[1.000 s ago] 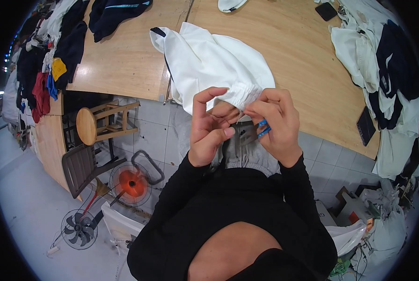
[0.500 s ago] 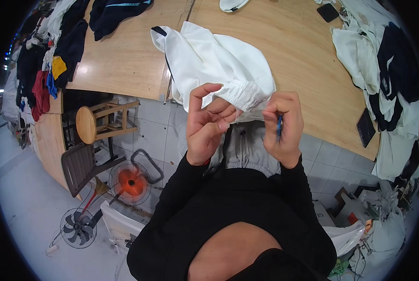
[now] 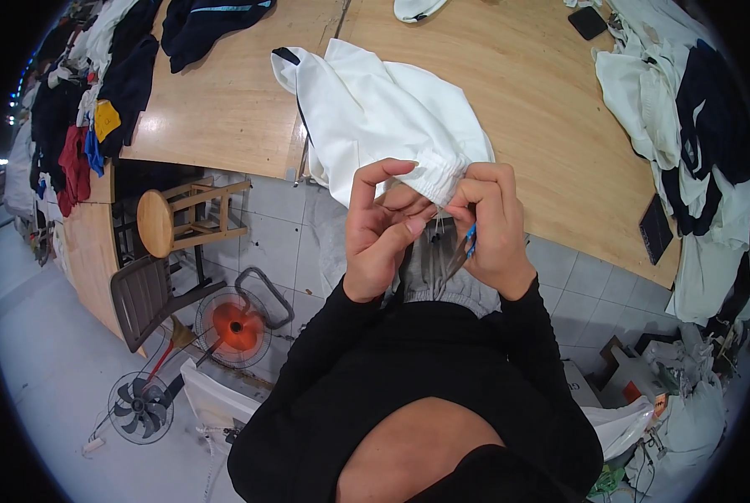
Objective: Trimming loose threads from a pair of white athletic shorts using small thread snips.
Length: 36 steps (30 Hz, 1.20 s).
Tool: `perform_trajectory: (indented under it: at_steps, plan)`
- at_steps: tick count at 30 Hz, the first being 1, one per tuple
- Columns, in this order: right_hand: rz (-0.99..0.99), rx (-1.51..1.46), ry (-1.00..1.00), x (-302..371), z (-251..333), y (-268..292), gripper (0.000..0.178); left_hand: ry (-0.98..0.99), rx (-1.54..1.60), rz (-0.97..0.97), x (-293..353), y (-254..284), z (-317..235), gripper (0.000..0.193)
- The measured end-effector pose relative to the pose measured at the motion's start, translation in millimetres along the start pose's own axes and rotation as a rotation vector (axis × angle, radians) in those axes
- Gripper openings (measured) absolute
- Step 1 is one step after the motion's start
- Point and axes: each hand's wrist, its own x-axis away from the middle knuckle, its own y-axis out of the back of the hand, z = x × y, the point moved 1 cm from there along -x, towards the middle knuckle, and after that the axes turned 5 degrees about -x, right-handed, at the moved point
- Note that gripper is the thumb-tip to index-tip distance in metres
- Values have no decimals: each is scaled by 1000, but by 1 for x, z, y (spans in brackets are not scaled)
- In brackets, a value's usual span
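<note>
A white garment (image 3: pixel 392 101) with a gathered elastic band (image 3: pixel 435 174) and a dark trim lies over the table's near edge, its band toward me. My left hand (image 3: pixel 377 235) is closed on the band's edge, thumb and fingers pinching near some loose white threads (image 3: pixel 439 221). My right hand (image 3: pixel 494 230) meets it from the other side, fingertips pinched at the band. Tucked in that same hand is a small pair of thread snips (image 3: pixel 463 251) with blue on the handle, blades pointing down toward my lap. What exactly the right fingertips pinch is partly hidden.
The wooden table (image 3: pixel 551 151) stretches ahead. A dark garment (image 3: pixel 212 29) lies far left; white and navy clothes (image 3: pixel 677 109) are heaped at the right, near a dark phone-like slab (image 3: pixel 656 228). A stool (image 3: pixel 155 224), folding chair (image 3: pixel 144 298) and fans (image 3: pixel 237 327) stand at the left.
My right hand has moved left and in to the band, and the snips' blades now show, pointing down. My left hand has shifted slightly right.
</note>
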Motion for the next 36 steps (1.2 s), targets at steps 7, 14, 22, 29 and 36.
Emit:
perform_trajectory:
  at_steps: [7,14,22,29,36]
  plan:
    - [15,-178,-30,6,5,3,35,-34,-280,-103,-5,-2,2,52]
    - [36,-319,-36,9,12,8,31,-54,-379,-131,-4,1,4,43]
    - [69,-369,17,10,29,10,27,-90,-578,-235,-7,5,3,20]
    - [-125,-462,-504,32,11,9,17,-185,-484,-221,-5,10,7,16]
    - [-37,-108,-399,29,8,3,41,-247,-290,-86,-5,8,7,15]
